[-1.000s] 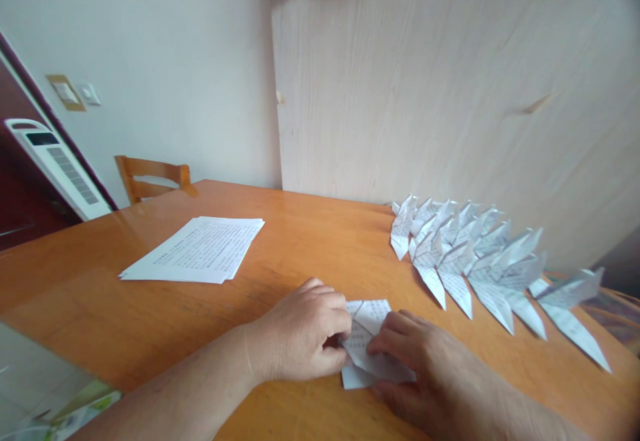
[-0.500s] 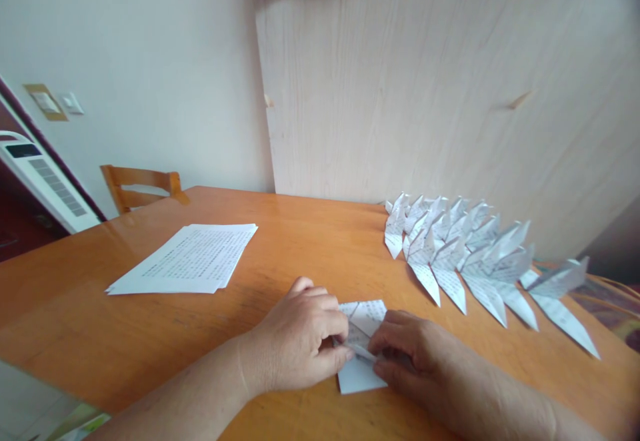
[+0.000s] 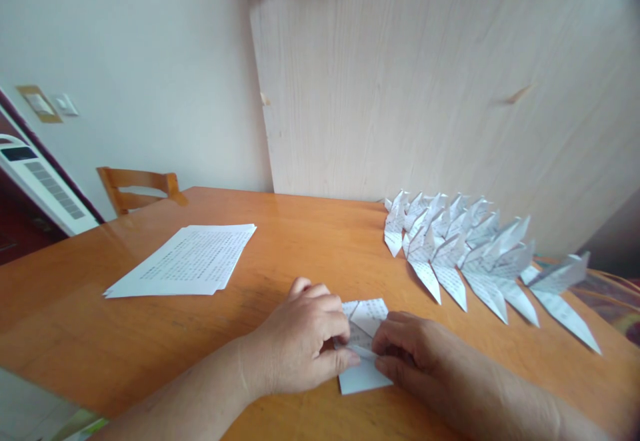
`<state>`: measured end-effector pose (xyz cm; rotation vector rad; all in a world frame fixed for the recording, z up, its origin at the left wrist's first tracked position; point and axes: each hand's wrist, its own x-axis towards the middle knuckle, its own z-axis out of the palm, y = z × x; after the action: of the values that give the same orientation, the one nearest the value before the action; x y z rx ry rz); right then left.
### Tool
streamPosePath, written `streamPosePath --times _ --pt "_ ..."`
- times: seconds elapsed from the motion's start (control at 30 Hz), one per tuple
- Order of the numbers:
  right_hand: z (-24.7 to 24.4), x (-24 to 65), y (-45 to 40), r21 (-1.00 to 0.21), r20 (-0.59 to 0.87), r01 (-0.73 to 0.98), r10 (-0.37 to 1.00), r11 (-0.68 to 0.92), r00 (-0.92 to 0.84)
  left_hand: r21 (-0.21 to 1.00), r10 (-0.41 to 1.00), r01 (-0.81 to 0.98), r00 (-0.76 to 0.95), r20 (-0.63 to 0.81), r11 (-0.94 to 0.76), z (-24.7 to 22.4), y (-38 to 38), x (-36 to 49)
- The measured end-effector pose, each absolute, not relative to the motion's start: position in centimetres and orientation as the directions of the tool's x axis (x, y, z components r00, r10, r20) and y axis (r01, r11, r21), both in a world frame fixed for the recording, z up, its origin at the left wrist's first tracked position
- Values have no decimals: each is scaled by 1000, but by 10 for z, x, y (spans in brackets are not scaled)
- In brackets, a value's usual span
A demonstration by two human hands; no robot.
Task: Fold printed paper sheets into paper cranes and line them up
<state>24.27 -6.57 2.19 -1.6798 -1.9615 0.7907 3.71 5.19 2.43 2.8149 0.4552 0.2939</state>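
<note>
A folded sheet of printed paper (image 3: 367, 376) lies on the table near its front edge, with creased flaps at its far end. My left hand (image 3: 309, 338) grips its left side, thumb and curled fingers closed on a fold. From the right, my right hand (image 3: 420, 354) pinches the same fold between thumb and fingers. The paper's side edges are partly hidden beneath both hands.
On the wooden table (image 3: 300, 234), a stack of printed sheets (image 3: 195, 261) lies at the left. Several folded paper pieces with upright points (image 3: 450, 248) stand in rows at the right. Behind are a chair (image 3: 140, 184) and a wooden panel (image 3: 380, 94).
My left thumb has slid slightly to the right along the fold. Both hands keep their hold on the paper, and the view has shifted a little.
</note>
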Motion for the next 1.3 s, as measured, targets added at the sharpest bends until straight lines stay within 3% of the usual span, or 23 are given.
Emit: streamPosePath --times 0.5,0.7,0.9,1.3 --pt "19 252 -66 -587 -172 807 984 -70 -40 447 507 411 854 116 -794 10 52 48" --pt "20 263 -70 -557 -210 828 976 -65 -65 521 530 420 845 73 -742 14 53 47" --pt "22 272 -75 -523 -229 849 972 -73 -58 512 509 403 857 78 -758 16 54 45" --pt "36 276 -67 -590 -326 800 939 -109 -113 498 515 409 852 90 -765 12 51 48"
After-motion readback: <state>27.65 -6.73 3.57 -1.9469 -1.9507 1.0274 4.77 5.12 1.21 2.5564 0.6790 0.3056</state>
